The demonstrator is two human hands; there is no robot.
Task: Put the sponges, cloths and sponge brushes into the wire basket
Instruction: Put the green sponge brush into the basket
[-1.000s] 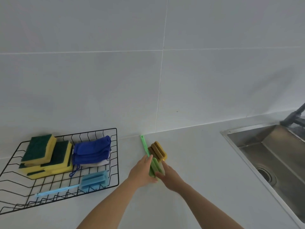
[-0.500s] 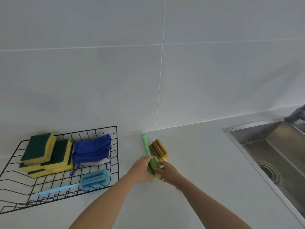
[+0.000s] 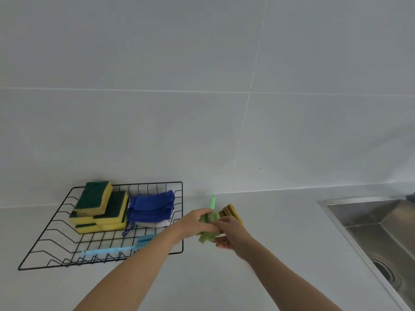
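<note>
A black wire basket (image 3: 56, 230) sits on the counter at the left. It holds stacked yellow-green sponges (image 3: 101, 207), folded blue cloths (image 3: 150, 206) over a white one, and a light blue sponge brush (image 3: 116, 249). Just right of the basket, my left hand (image 3: 194, 224) grips the green sponge brush (image 3: 207, 230), whose handle points toward the wall. My right hand (image 3: 231, 234) touches the same brush head from the right, fingers loosely curled. A brown-yellow sponge brush (image 3: 232, 212) lies behind my right hand, partly hidden.
A steel sink (image 3: 381, 239) is sunk into the counter at the right, with a dark tap part (image 3: 411, 196) at its far edge. The tiled wall rises right behind the basket. Bare grey counter lies in front of my arms.
The green brush has lifted slightly and shifted left toward the basket in my left hand. The view has tilted and swung, so the basket sits nearer the middle.
</note>
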